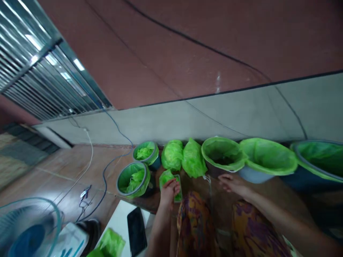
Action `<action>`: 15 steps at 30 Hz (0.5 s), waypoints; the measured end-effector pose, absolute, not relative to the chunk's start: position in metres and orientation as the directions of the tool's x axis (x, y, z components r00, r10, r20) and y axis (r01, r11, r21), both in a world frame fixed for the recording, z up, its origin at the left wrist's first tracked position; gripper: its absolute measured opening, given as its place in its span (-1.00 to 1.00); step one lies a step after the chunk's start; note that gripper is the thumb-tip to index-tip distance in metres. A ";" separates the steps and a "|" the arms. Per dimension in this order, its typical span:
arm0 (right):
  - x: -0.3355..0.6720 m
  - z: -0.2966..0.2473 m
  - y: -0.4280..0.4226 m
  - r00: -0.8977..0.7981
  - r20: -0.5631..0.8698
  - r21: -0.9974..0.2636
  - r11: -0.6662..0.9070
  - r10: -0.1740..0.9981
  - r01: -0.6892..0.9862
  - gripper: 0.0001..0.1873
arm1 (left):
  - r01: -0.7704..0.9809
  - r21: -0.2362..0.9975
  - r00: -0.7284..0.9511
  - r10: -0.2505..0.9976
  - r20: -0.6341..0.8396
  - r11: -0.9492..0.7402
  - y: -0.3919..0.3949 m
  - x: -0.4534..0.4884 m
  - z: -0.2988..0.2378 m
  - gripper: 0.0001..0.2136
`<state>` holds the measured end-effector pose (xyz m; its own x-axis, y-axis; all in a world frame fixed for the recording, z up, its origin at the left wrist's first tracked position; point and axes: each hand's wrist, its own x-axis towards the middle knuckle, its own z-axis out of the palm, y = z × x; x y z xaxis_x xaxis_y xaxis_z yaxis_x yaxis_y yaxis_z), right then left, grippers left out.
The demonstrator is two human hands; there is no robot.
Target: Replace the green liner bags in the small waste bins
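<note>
My left hand [170, 190] is above a small green tray [177, 197] that has crumpled green plastic in it. Its fingers are curled together, and anything within them is too small to make out. To the right, over the brown floor, my right hand [230, 182] has its fingers bent and drawn together; what they may pinch is not visible. Between the hands, a knotted white string [207, 178] hangs by a full green plastic bag [193, 159]. A second full green bag [172, 155] rests to its left.
Green-lined buckets flank the bags: a grey-rimmed bucket [134, 179] on the left, a brown bucket [224, 154] and a pale bucket [268, 157] on the right. A phone [136, 230] lies on a white surface [118, 217]. A fan [29, 228] stands lower left, near a blue cable [105, 175].
</note>
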<state>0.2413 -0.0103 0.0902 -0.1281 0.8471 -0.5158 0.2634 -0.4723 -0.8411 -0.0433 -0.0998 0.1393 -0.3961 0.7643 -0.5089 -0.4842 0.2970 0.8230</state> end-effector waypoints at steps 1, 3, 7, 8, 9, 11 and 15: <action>0.219 0.096 -0.006 -0.201 -0.496 -0.850 -0.425 0.845 0.311 -0.78 | -0.495 0.827 -0.449 0.737 -0.505 0.266 -0.105 -0.063 0.138 -0.81; 0.177 0.105 0.003 -0.319 -0.469 -0.857 -0.337 0.823 0.389 -0.82 | -0.526 0.820 -0.517 0.680 -0.520 0.227 -0.114 -0.099 0.134 -0.85; 0.099 0.103 0.021 -0.427 -0.466 -0.846 -0.248 0.775 0.473 -0.86 | -0.560 0.799 -0.575 0.592 -0.565 0.219 -0.112 -0.155 0.124 -0.89; 0.079 0.100 0.027 -0.441 -0.458 -0.847 -0.228 0.772 0.480 -0.86 | -0.564 0.796 -0.577 0.586 -0.569 0.219 -0.106 -0.166 0.120 -0.90; 0.059 0.097 0.034 -0.452 -0.449 -0.849 -0.210 0.771 0.485 -0.86 | -0.570 0.793 -0.578 0.580 -0.574 0.217 -0.097 -0.176 0.117 -0.92; 0.018 0.089 0.049 -0.466 -0.430 -0.858 -0.189 0.774 0.478 -0.86 | -0.606 0.763 -0.565 0.553 -0.612 0.225 -0.071 -0.195 0.108 -0.95; -0.065 0.079 0.089 -0.460 -0.404 -0.883 -0.206 0.791 0.421 -0.85 | -0.701 0.666 -0.512 0.470 -0.719 0.255 0.001 -0.234 0.084 -0.86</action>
<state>-0.0646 0.0888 0.0795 -0.4601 0.7907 -0.4039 0.4213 -0.2061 -0.8832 -0.2336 0.0010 0.0842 -0.5117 0.4703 -0.7190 -0.7013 0.2548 0.6658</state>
